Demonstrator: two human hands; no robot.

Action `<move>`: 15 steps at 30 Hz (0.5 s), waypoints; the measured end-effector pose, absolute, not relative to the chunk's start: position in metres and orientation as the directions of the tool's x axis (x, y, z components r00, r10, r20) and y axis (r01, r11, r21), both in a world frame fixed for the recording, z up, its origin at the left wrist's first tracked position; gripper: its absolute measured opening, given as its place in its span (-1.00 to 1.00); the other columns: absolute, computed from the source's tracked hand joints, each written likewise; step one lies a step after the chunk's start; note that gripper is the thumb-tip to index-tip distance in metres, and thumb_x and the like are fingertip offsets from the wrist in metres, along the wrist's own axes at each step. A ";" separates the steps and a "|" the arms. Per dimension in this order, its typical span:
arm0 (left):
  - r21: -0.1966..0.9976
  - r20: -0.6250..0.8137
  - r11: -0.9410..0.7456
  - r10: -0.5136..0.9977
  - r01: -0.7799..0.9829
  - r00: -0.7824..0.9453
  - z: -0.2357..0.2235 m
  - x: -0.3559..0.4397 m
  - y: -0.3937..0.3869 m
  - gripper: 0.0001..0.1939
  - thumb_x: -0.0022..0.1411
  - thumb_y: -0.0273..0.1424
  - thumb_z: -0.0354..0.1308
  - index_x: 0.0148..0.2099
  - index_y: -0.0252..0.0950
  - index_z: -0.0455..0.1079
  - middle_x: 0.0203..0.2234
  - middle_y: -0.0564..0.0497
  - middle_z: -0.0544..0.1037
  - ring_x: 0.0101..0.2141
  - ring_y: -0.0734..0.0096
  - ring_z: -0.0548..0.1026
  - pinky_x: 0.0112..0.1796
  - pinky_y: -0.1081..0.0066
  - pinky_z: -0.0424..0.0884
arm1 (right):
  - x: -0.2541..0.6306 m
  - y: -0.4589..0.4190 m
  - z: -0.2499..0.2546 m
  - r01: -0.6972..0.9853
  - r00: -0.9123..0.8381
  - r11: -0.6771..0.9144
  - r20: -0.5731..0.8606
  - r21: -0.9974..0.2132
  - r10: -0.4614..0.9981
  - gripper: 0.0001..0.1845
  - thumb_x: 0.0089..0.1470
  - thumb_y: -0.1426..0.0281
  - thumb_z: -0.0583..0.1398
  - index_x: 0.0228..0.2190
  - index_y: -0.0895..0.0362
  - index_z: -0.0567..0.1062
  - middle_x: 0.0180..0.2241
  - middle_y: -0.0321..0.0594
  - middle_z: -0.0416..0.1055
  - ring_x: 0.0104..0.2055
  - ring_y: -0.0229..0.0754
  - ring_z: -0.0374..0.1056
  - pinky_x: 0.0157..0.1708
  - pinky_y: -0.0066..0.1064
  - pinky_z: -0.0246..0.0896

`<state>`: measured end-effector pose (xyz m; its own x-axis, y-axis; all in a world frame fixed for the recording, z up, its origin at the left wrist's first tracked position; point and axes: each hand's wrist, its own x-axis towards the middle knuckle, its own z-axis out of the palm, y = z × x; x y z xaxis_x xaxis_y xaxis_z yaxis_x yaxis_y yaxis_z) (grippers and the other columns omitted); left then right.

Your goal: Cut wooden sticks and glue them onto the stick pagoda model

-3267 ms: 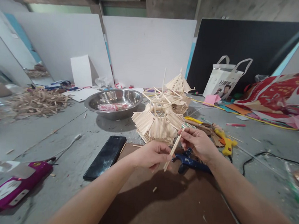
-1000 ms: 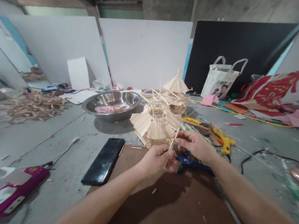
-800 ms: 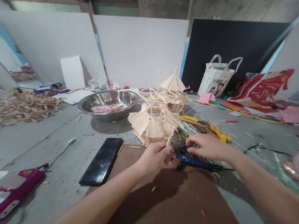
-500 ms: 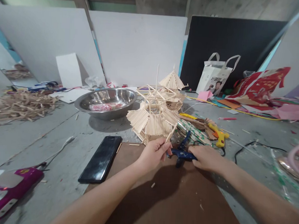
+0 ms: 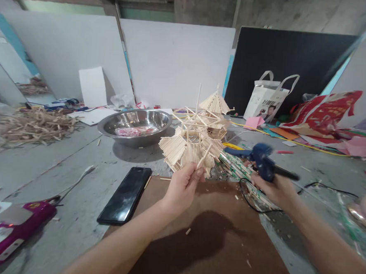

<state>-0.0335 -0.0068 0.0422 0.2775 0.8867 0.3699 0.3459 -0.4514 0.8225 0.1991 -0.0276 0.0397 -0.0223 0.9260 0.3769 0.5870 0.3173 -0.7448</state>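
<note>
Handling, wooden stick (image 5: 204,156): judged light, stiff and dry, unlikely to slip, liable to snap if bent; best held at the lower end or mid-length. One piece or two laid together: cannot tell.
Stick position: in front of the stick-built pagoda (image 5: 190,150), overlapping its lower roof in view; contact not established.
Stick axis: slanted, free end pointing up and to the right.
Left hand (image 5: 183,182): fingers pinched on the stick's lower end, in front of the pagoda.
Right hand (image 5: 277,193): fingers gripping the blue glue gun (image 5: 263,162), right of the pagoda.
Glue gun axis: roughly crosswise, dark tapered end pointing right, away from the pagoda; blur hides detail.
Glue gun handling: judged rigid, heavier than the stick, perhaps hot at the tip; hold by the handle.
</note>
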 end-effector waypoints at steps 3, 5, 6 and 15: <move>0.848 0.395 -0.437 0.898 0.300 0.193 0.035 -0.030 -0.007 -0.72 0.13 -0.26 -0.16 -0.39 -0.33 0.27 -0.66 0.12 0.25 -0.64 0.63 0.17 -0.55 0.56 0.12 | 0.176 -0.036 0.057 0.065 -0.043 0.174 0.171 -0.983 0.984 -0.87 -0.15 0.42 0.05 -0.43 0.13 0.26 -0.38 -0.21 0.35 -0.68 -0.34 0.13 -0.70 -0.44 0.03; 0.885 0.363 -0.391 0.920 0.255 0.149 0.033 -0.028 -0.006 -0.72 0.13 -0.25 -0.16 -0.34 -0.32 0.27 -0.71 0.16 0.19 -0.67 0.63 0.15 -0.58 0.56 0.11 | 0.161 -0.039 0.063 -0.146 -0.106 0.066 0.082 -0.987 0.991 -0.92 -0.17 0.46 0.06 -0.48 0.12 0.25 -0.31 -0.19 0.36 -0.73 -0.36 0.13 -0.77 -0.46 -0.01; 0.898 0.342 -0.367 0.929 0.243 0.139 0.033 -0.028 -0.006 -0.72 0.13 -0.25 -0.17 -0.33 -0.32 0.27 -0.74 0.17 0.17 -0.68 0.63 0.14 -0.60 0.56 0.10 | 0.156 -0.039 0.065 -0.218 -0.139 0.024 0.055 -0.976 0.989 -0.92 -0.18 0.48 0.06 -0.51 0.11 0.24 -0.29 -0.19 0.36 -0.74 -0.36 0.15 -0.79 -0.46 -0.02; 0.880 0.380 -0.361 0.925 0.308 -0.001 0.046 -0.035 -0.003 -0.73 0.10 -0.24 -0.13 -0.47 -0.32 0.22 -0.73 0.16 0.17 -0.66 0.62 0.16 -0.59 0.56 0.09 | 0.157 -0.035 0.068 -0.379 -0.336 -0.153 -0.018 -0.912 0.942 -0.66 -0.21 0.52 0.00 -0.30 0.11 0.35 -0.37 -0.21 0.43 -0.74 -0.31 0.23 -0.74 -0.46 0.11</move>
